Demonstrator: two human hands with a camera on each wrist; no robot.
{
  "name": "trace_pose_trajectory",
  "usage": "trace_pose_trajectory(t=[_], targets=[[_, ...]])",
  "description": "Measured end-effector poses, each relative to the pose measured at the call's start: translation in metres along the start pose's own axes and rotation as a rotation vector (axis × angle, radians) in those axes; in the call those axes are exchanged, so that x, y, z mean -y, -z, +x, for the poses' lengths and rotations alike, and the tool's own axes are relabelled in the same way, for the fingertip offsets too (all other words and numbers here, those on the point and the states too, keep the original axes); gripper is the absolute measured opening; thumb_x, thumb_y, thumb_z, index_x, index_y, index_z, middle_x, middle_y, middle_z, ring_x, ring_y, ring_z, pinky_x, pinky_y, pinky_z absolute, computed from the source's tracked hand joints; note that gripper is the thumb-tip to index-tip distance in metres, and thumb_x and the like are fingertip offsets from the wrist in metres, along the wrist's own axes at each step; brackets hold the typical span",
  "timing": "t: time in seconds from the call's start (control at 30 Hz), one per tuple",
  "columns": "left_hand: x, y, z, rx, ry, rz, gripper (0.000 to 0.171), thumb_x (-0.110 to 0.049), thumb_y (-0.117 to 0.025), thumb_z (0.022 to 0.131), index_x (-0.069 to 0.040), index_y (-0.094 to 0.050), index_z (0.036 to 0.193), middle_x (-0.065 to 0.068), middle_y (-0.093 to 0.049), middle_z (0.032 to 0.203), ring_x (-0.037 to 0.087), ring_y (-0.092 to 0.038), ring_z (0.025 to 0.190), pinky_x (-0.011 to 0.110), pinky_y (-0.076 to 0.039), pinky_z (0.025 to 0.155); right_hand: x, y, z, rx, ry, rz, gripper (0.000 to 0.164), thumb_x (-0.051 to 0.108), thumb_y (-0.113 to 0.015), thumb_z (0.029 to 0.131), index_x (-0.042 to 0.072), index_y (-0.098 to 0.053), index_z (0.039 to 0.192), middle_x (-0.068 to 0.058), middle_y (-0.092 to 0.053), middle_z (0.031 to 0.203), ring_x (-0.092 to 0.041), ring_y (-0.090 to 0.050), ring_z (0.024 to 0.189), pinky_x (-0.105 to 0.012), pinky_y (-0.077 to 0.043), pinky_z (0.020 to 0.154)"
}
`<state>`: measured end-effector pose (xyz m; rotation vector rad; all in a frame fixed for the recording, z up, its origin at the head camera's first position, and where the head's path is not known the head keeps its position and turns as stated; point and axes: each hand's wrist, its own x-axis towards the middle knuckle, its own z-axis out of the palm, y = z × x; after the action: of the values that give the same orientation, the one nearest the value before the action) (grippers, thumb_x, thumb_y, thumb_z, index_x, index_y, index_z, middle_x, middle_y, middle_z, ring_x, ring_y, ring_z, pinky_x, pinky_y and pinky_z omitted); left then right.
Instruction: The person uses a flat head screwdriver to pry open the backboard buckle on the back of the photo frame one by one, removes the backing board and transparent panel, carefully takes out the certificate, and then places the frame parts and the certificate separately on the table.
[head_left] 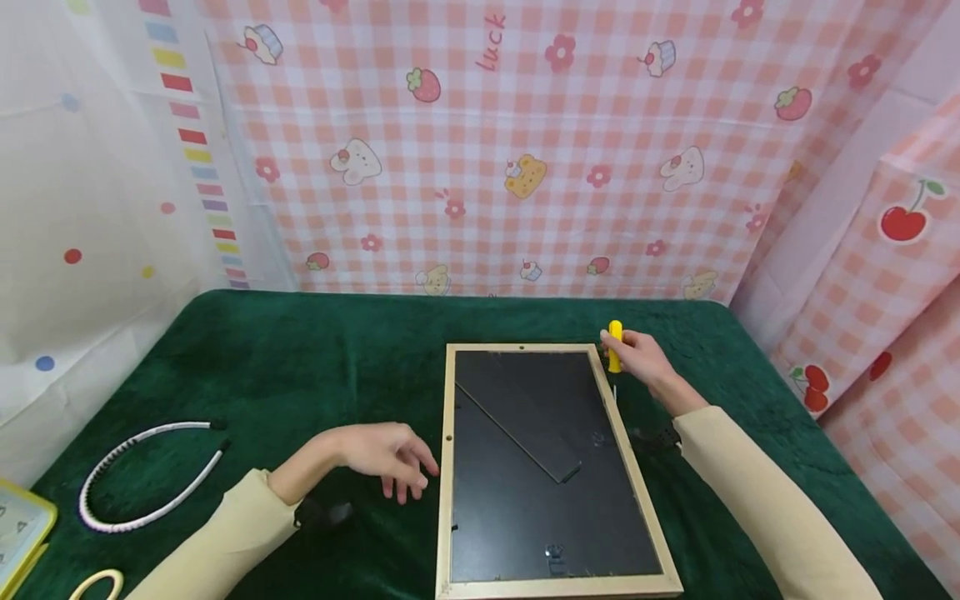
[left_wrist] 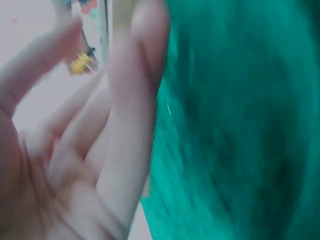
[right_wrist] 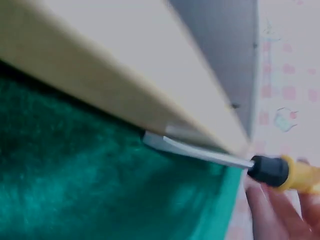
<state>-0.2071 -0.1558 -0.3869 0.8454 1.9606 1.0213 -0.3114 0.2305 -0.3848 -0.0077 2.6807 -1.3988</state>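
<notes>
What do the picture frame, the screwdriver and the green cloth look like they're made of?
Picture frame: probably wood, pale with a low sheen, judging by its light tan colour; it could be a wood-look coating. Screwdriver: yellow handle likely smooth plastic, from its even bright colour; shaft apparently metal, silvery with a gleam. Green cloth: seemingly velvet or plush, from its soft, patchy sheen.
</notes>
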Motion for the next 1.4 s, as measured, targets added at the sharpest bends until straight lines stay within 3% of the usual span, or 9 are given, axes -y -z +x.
trace_pose_trajectory(t=[0.13,0.23,0.43,0.53,0.63,0.8,1.07,1.27,1.4], targets=[[0.01,0.019,0.011,-0.27,-0.029,0.123,0.029,-0.013,-0.054,0.088,0.004,-0.054,0.112,0.007,-0.063,0.086,0.018,-0.061,0.069,0.029,-0.05,0.056,-0.013,0.012,0.011,-0.175,0.078,0.017,0.062,0.06,-0.046,0.08,0.004,-0.056,0.104,-0.01,-0.053,0.094,-0.024,-0.047,0.079,-0.049,-0.041,0.064],[0.016,0.032,0.021,-0.44,-0.037,0.165,0.037,-0.012,-0.054,0.089,0.003,-0.047,0.122,0.014,-0.056,0.105,0.02,-0.059,0.078,0.028,-0.049,0.058,-0.022,0.022,0.022,-0.216,0.15,0.195,0.053,0.053,-0.051,0.081,0.007,-0.057,0.106,-0.007,-0.055,0.096,-0.02,-0.05,0.076,-0.041,-0.047,0.063],[0.023,0.048,0.04,-0.594,-0.004,0.145,0.051,-0.013,-0.055,0.088,0.001,-0.034,0.132,0.021,-0.037,0.128,0.024,-0.057,0.084,0.03,-0.049,0.059,0.005,0.011,-0.008,-0.045,0.269,0.599,0.042,0.031,-0.054,0.087,0.002,-0.05,0.116,-0.012,-0.052,0.11,-0.022,-0.055,0.086,-0.031,-0.047,0.075],[0.027,0.051,0.047,-0.606,0.038,0.114,0.054,-0.015,-0.055,0.088,0.001,-0.03,0.134,0.021,-0.034,0.13,0.023,-0.057,0.079,0.03,-0.049,0.06,0.023,-0.01,-0.03,0.046,0.234,0.711,0.043,0.028,-0.055,0.087,-0.001,-0.047,0.118,-0.013,-0.051,0.11,-0.019,-0.056,0.088,-0.029,-0.046,0.078],[0.028,0.051,0.051,-0.58,0.055,0.088,0.058,-0.016,-0.057,0.087,0.0,-0.028,0.136,0.021,-0.031,0.132,0.022,-0.057,0.081,0.03,-0.049,0.06,0.044,-0.032,-0.053,0.089,0.115,0.742,0.052,0.028,-0.055,0.087,-0.006,-0.041,0.123,-0.014,-0.05,0.111,-0.017,-0.057,0.089,-0.029,-0.043,0.082],[0.028,0.051,0.056,-0.494,0.031,0.065,0.065,-0.014,-0.06,0.085,0.0,-0.025,0.137,0.02,-0.026,0.135,0.022,-0.056,0.089,0.03,-0.048,0.062,0.048,-0.062,-0.063,0.187,0.024,0.791,0.048,0.021,-0.055,0.088,-0.009,-0.04,0.123,-0.013,-0.055,0.108,-0.018,-0.059,0.088,-0.03,-0.043,0.082],[0.031,0.05,0.054,-0.452,0.017,0.059,0.072,-0.013,-0.064,0.082,-0.001,-0.021,0.139,0.02,-0.022,0.137,0.031,-0.047,0.105,0.031,-0.048,0.063,0.044,-0.095,-0.066,0.29,0.032,0.739,0.042,0.017,-0.053,0.089,-0.008,-0.042,0.121,-0.02,-0.052,0.111,-0.023,-0.059,0.092,-0.032,-0.043,0.082],[0.01,0.047,0.044,-0.428,0.006,0.047,0.07,-0.007,-0.062,0.082,0.005,-0.02,0.137,0.024,-0.021,0.137,0.037,-0.044,0.106,0.033,-0.047,0.064,0.043,-0.098,-0.065,0.285,0.061,0.68,0.038,0.014,-0.053,0.09,-0.007,-0.043,0.12,-0.02,-0.053,0.11,-0.026,-0.058,0.094,-0.033,-0.044,0.081],[0.019,0.049,0.045,-0.426,0.005,0.066,0.074,-0.012,-0.064,0.081,0.001,-0.02,0.138,0.022,-0.021,0.138,0.033,-0.045,0.107,0.031,-0.047,0.064,0.039,-0.098,-0.065,0.337,0.067,0.68,0.044,0.015,-0.053,0.09,-0.009,-0.039,0.123,-0.021,-0.053,0.112,-0.027,-0.056,0.097,-0.034,-0.043,0.082]])
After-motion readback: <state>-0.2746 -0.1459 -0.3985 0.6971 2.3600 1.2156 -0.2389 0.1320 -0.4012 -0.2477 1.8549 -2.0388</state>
